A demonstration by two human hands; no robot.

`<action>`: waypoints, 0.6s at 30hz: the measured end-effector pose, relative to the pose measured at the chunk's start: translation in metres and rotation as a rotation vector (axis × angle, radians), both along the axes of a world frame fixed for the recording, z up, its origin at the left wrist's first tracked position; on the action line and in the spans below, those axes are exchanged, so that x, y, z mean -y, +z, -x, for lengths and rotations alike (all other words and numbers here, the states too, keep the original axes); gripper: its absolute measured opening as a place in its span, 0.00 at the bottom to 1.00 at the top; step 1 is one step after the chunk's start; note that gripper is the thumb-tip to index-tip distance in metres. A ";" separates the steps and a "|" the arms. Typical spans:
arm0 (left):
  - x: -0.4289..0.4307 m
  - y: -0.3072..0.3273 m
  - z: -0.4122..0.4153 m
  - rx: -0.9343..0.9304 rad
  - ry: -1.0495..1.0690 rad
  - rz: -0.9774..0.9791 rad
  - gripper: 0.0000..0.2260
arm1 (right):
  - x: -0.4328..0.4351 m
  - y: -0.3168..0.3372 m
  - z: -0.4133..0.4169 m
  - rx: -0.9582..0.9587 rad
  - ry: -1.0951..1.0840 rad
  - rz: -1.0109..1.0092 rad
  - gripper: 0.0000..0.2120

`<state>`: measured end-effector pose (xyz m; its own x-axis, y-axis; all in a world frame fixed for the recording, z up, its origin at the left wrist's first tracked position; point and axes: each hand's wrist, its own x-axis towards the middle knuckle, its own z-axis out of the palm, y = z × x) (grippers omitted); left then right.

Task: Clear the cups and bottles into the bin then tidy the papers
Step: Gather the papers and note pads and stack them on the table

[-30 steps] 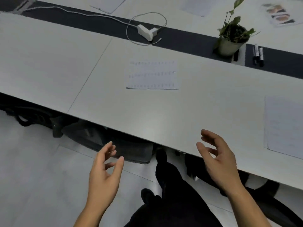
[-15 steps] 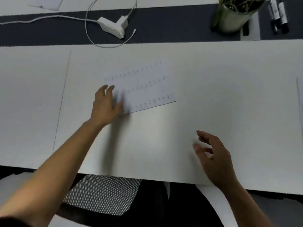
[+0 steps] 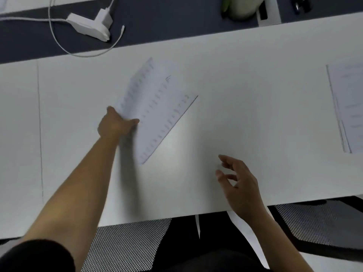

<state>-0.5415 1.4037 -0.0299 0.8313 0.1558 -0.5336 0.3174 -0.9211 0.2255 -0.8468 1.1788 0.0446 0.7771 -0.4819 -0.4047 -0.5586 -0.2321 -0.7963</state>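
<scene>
A printed sheet of paper [image 3: 157,108] lies askew in the middle of the white table [image 3: 245,118], its left edge lifted off the surface. My left hand [image 3: 115,123] is stretched out over the table and pinches that left edge, thumb on top. My right hand [image 3: 238,179] hovers near the table's front edge with fingers spread and nothing in it. A second stack of papers [image 3: 347,107] rests at the far right. No cup or bottle is in sight.
A white charger with its looped cable [image 3: 90,24] lies on the dark strip at the back left. A pale plant pot [image 3: 241,6] and black markers [image 3: 302,3] stand at the back. Mesh chair seats [image 3: 125,246] sit below the front edge.
My left hand reached from below the table to the sheet, took hold of its left edge and turned it clockwise. The view moved closer over the table. My right hand stayed near the front edge.
</scene>
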 end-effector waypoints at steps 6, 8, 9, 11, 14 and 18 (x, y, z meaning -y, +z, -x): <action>0.004 0.035 0.156 0.040 0.228 0.573 0.20 | -0.002 0.028 0.014 0.053 -0.047 0.023 0.18; 0.009 0.052 0.197 0.074 0.306 0.709 0.16 | 0.001 0.030 0.024 0.040 -0.065 0.033 0.18; 0.012 0.062 0.216 0.074 0.325 0.763 0.16 | 0.005 0.032 0.035 0.035 -0.094 0.045 0.18; 0.020 0.077 0.243 0.036 0.331 0.824 0.15 | 0.017 0.033 0.056 0.013 -0.153 0.071 0.18; 0.038 0.095 0.255 0.002 0.285 0.855 0.17 | 0.051 0.028 0.084 -0.046 -0.226 0.107 0.19; 0.074 0.116 0.255 0.048 0.227 0.866 0.16 | 0.126 0.000 0.103 -0.190 -0.276 0.163 0.29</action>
<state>-0.7962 1.3294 0.0864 0.8540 -0.1222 -0.5057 0.4433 -0.3380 0.8302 -0.9502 1.0529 0.0442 0.5275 -0.7325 -0.4303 -0.7523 -0.1675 -0.6371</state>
